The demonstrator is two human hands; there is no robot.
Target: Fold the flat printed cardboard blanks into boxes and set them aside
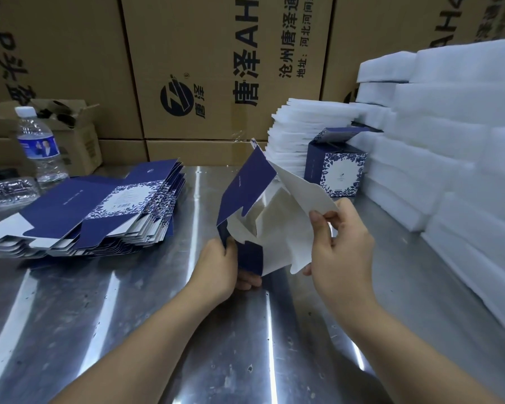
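Our left hand (216, 266) grips the lower navy edge of a half-opened blank (271, 217) while our right hand (338, 246) pinches its white inner flap, holding it above the scuffed steel desk (158, 316). Left of the hands lies a stack of flat blanks (99, 211). Beyond the right hand, a folded box (336, 170) stands against white foam sheets (449, 141), with brown cartons (216, 68) behind.

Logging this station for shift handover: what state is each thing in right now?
Held blank: partly opened, not yet a box.
Left hand: grips the blank's lower navy edge.
Right hand: fingers pinch its white flap.
Stack of blanks: flat, unfolded, on the table.
Finished box: erected, upright, top flap raised.
Water bottle: upright, capped.
Brown carton: flaps open.
Foam pads: stacked.
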